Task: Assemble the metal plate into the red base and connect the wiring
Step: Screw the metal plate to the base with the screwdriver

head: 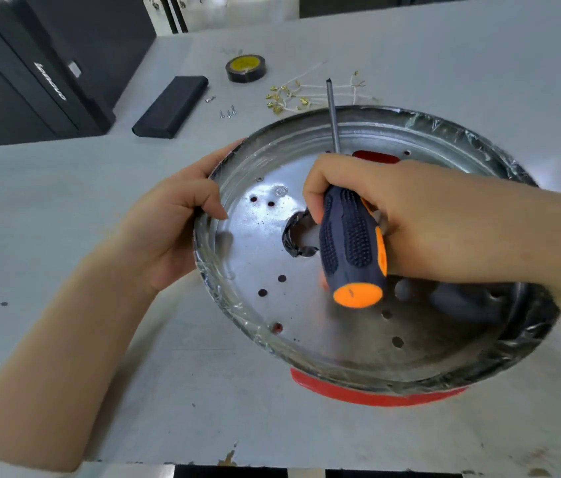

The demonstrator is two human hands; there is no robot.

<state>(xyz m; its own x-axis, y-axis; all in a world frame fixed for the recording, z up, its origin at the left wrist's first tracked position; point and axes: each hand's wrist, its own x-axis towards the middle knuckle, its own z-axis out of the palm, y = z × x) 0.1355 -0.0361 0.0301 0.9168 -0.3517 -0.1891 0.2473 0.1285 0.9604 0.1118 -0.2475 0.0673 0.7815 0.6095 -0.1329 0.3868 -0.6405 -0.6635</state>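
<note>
Fingers of left hand [172, 215] grip the metal plate [306, 322] rim; right hand [392, 215] clasps a screwdriver [351, 243] (shaft up).

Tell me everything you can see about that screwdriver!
The screwdriver has a chunky black handle with bumpy grip patches, orange stripes and an orange end cap facing the camera. A thin grey metal shaft sticks out past the fist, its tip pointing up and away, touching nothing. The right hand grips the handle, holding it above the round metal plate.
</note>
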